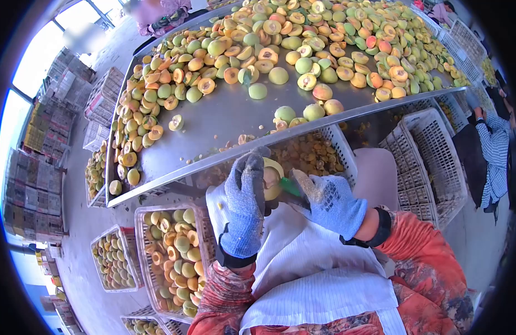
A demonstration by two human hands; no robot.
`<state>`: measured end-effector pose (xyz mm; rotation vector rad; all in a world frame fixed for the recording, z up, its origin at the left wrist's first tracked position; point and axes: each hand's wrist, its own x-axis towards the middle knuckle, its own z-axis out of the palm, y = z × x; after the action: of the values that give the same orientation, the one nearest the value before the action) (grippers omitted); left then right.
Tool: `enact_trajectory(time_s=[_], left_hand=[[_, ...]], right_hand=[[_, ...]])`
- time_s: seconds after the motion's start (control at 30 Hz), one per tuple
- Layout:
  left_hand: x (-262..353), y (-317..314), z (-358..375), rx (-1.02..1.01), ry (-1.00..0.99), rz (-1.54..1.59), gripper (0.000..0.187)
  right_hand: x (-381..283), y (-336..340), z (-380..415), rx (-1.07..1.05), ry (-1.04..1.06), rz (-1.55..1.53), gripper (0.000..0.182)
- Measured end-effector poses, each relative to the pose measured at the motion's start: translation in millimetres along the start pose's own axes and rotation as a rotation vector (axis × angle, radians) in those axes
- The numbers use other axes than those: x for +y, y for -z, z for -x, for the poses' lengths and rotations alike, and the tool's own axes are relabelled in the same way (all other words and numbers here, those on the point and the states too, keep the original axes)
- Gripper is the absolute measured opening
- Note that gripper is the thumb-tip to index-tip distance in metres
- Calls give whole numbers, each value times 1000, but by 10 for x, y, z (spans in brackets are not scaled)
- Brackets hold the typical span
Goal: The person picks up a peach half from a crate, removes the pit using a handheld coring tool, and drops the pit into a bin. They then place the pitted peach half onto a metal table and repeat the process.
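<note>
My left hand (244,201), in a blue and grey work glove, is closed around a halved apricot (272,177). Its cut face, with a brownish round centre, is turned toward my right hand. In the matching glove, my right hand (333,204) grips a small tool with a green handle (291,186); its working end sits against or beside the fruit, and its exact kind is hidden. Both hands are over my white apron (325,285), just in front of the metal table's edge. Beneath the table edge, a crate holds brown pits (308,153).
Many whole and halved apricots (258,53) cover the metal table (219,114). Crates of apricots (177,251) stand on the floor at left. Stacked white crates (436,156) are at right. Other people are nearby, one in a checked sleeve (492,151). Boxes (35,190) line the far left.
</note>
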<state>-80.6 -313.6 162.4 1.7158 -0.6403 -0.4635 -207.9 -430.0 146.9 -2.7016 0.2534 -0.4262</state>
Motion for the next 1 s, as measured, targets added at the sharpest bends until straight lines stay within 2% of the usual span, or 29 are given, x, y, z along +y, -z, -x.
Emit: enact_trajectory(time_s=[0.03, 0.1, 0.17, 0.2, 0.23, 0.3, 0.33, 0.37, 0.4, 0.43, 0.47, 0.5, 0.57, 0.6, 0.63, 0.67, 0.7, 0.73, 0.77, 0.8, 0.83, 0.87, 0.9, 0.97, 1.0], left_hand=[[31, -11, 46, 53, -54, -66, 27], [55, -77, 22, 107, -129, -119, 30], [-16, -110, 52, 141, -80, 143, 28], [-39, -96, 66, 135, -76, 134, 28], [-46, -95, 37, 169, -185, 4, 27], [-75, -125, 3, 236, -396, -246, 28], [-96, -158, -16, 231, -356, -117, 30], [31, -173, 0, 232, -357, -114, 30], [247, -171, 61, 181, -71, -8, 28], [351, -167, 109, 127, 220, 95, 30], [-51, -131, 96, 170, -338, -470, 32], [-78, -155, 89, 163, -337, -471, 32], [-87, -240, 74, 201, -114, 109, 35], [-202, -268, 54, 192, -34, 262, 37], [-269, -251, 69, 189, -42, 258, 37], [-307, -225, 87, 125, -50, 236, 36], [-364, -205, 65, 60, -57, 215, 34], [-523, -189, -29, 23, 350, 1079, 37], [-575, -194, -65, 14, 349, 1081, 37], [-614, -202, -76, -34, 126, 717, 47], [-656, -188, -78, -74, -88, 347, 59], [-647, -62, -169, -180, -201, 8, 79], [-634, -55, -170, -178, -197, 6, 79], [-504, -38, -155, -250, -289, 63, 39], [-249, -7, -153, -300, -316, -151, 34]], right_hand=[[-109, -76, 67, -5, -10, -4, 52], [-256, -200, 101, 114, -138, -327, 40], [-211, -173, 49, 112, -156, -416, 38], [-101, -144, -28, 36, -140, -591, 38], [-2, -121, -102, -34, -114, -756, 39], [25, -146, -109, 10, -37, -684, 41], [-38, -133, -61, -13, -94, -463, 40], [-98, -89, -52, -37, -147, -242, 40], [-141, -44, -46, -163, -204, -141, 40], [-179, -82, -13, -171, -206, -146, 40], [-225, -130, 31, -82, -182, -297, 41], [-248, -170, 52, 12, -157, -446, 42], [-132, -286, 37, 80, -132, -539, 39], [-20, -284, -24, -58, -172, -671, 38], [74, -252, -114, -195, -213, -805, 36], [31, 126, -275, -575, -558, -834, 35], [178, -63, -278, -381, -249, -523, 39], [272, -186, -193, -268, -216, -334, 42], [247, -177, -165, -160, -183, -143, 46], [240, -211, -121, -161, -184, -137, 46], [241, -277, -72, -115, -109, 40, 48], [222, -295, -49, -69, -31, 213, 51], [211, -282, -25, -72, -30, 208, 51], [177, -199, 16, -235, 102, 460, 53], [156, -173, 31, -233, 93, 457, 53]])
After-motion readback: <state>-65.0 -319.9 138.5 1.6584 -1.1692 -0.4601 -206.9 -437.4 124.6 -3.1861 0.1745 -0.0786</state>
